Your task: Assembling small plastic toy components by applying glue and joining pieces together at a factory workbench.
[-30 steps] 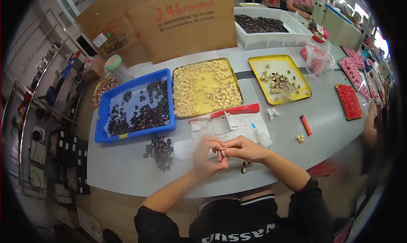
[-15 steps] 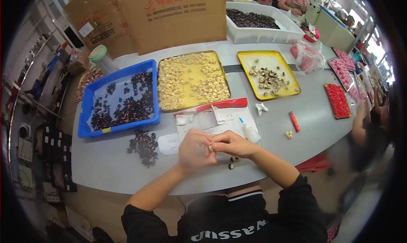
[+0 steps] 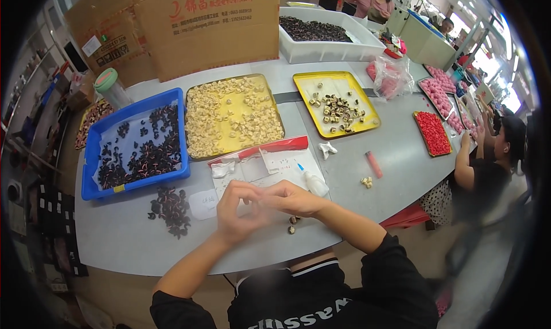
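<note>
Above the near part of the grey table, my left hand (image 3: pixel 236 208) and my right hand (image 3: pixel 295 200) meet fingertip to fingertip. Both are closed in a pinch, the left one slightly blurred. Whatever sits between the fingers is hidden. Behind them lies a white sheet with a red edge (image 3: pixel 281 148), bearing a white squeeze bottle with a blue tip (image 3: pixel 315 184). A few small black-and-cream pieces (image 3: pixel 291 230) rest beside my right wrist. Left of my hands are a pile of black curved pieces (image 3: pixel 170 211) and a white paper slip (image 3: pixel 203 204).
A blue tray (image 3: pixel 185 137) holds black pieces. One yellow tray (image 3: pixel 243 135) holds cream pieces, another (image 3: pixel 373 122) black-and-cream ones. A white bin (image 3: pixel 327 52) and cardboard (image 3: pixel 212 48) stand behind. Right lie a red tube (image 3: pixel 373 164) and a red-filled tray (image 3: pixel 432 134); a co-worker (image 3: pixel 482 165) sits there.
The whole view has shifted, so the table's things appear farther left. My hands stay together; the small pale piece seen at my right thumb earlier is now hidden. The co-worker at right shows more fully.
</note>
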Tool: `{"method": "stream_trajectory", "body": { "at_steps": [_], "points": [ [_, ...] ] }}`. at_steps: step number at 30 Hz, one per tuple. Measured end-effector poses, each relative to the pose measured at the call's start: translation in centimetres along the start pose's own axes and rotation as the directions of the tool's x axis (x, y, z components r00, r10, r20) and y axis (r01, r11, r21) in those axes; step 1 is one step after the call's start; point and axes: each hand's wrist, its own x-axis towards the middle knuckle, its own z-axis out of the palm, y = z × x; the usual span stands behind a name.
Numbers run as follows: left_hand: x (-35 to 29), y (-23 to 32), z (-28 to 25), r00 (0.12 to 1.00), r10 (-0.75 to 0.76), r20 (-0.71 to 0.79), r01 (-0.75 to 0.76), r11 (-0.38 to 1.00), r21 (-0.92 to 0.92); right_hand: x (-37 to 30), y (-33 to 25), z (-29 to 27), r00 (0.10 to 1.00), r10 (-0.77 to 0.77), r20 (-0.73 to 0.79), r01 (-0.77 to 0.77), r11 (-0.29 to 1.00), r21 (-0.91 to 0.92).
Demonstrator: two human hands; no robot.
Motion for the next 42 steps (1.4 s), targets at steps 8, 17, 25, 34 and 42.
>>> {"method": "stream_trajectory", "body": {
  "at_steps": [8,17,25,34,42],
  "points": [
    [0.1,-0.1,-0.3,0.998,-0.041,0.045,0.041,0.999,-0.010,0.0,0.1,-0.2,1.000,0.006,0.021,-0.006,0.999,0.036],
    [-0.1,-0.1,-0.2,1.000,0.001,0.026,0.000,0.999,-0.036,0.0,0.5,-0.2,0.999,0.054,0.005,-0.054,0.998,0.017],
    [-0.6,-0.5,-0.4,0.997,-0.029,0.066,0.034,0.996,-0.079,0.0,0.6,-0.2,0.998,0.054,-0.012,-0.053,0.997,0.061],
    [-0.4,-0.5,-0.3,0.998,-0.039,0.039,0.044,0.991,-0.126,0.1,0.9,-0.4,0.999,0.028,-0.029,-0.024,0.988,0.154],
    [-0.5,0.3,-0.1,1.000,-0.011,0.016,0.013,0.993,-0.119,-0.1,1.0,0.1,1.000,0.003,-0.016,0.000,0.983,0.182]
  ]
}}
